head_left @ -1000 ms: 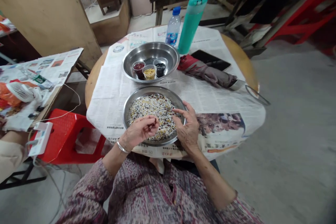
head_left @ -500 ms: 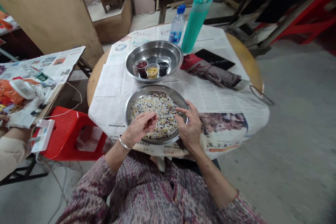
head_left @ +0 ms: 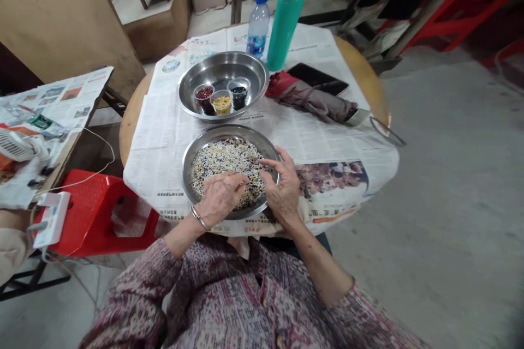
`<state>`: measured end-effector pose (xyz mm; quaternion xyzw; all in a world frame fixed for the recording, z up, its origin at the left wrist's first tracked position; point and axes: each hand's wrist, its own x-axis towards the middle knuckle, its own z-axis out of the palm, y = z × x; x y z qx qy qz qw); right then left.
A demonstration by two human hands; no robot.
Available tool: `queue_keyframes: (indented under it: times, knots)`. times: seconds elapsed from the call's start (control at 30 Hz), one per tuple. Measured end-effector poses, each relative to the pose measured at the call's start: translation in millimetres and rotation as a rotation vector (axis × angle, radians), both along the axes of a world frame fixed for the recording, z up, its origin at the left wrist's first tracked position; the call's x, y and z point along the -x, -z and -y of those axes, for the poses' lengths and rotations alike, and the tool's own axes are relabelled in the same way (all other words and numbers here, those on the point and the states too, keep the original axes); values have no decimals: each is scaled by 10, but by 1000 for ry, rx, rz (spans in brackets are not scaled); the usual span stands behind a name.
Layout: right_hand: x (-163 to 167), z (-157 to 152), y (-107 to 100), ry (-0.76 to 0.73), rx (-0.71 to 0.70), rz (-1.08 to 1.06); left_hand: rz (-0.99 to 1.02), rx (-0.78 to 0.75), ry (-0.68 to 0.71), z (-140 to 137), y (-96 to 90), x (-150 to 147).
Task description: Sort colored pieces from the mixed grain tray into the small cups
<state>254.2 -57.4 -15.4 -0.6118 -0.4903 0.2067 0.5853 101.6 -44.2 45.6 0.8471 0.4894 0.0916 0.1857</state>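
Observation:
A shallow steel basin [head_left: 187, 169] in front of me holds a mix of white, yellow, dark red and black grains and beans [head_left: 225, 155]. My left hand [head_left: 221, 195] is over its near left part, with thumb and fingertips pressed together; whatever they hold is too small to make out. Over the right rim, my right hand [head_left: 283, 188] has its thumb and index finger apart above the mix. Beyond lies a larger steel basin [head_left: 256, 73]. Three clear cups stand in it, with red beans [head_left: 204, 95], yellow kernels [head_left: 221, 103] and black beans [head_left: 239, 91].
Newspaper [head_left: 151, 136] covers the round table. A water bottle [head_left: 258, 24], a green flask [head_left: 290, 13], a folded umbrella [head_left: 315, 98] and a dark flat tablet-like object [head_left: 319, 79] stand or lie behind. A red stool [head_left: 92, 212] with a power strip [head_left: 51, 221] is left.
My left hand has turned palm down and moved slightly right relative to the basin, its fingers pinched. The right hand stays near the right rim. The whole view has shifted.

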Motion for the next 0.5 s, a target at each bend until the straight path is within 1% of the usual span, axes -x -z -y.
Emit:
queue_keyframes:
  times: [0.2,0.37,0.5]
  knots:
    - [-6,-3,0,8,-7,11,-146,-33,31,-30,-7,-56]
    - [-2,-3,6,11,-19,8,-210,-37,33,-37,-45,-65]
    - [-4,-7,18,14,-19,16,-217,-35,49,-47,-54,-73]
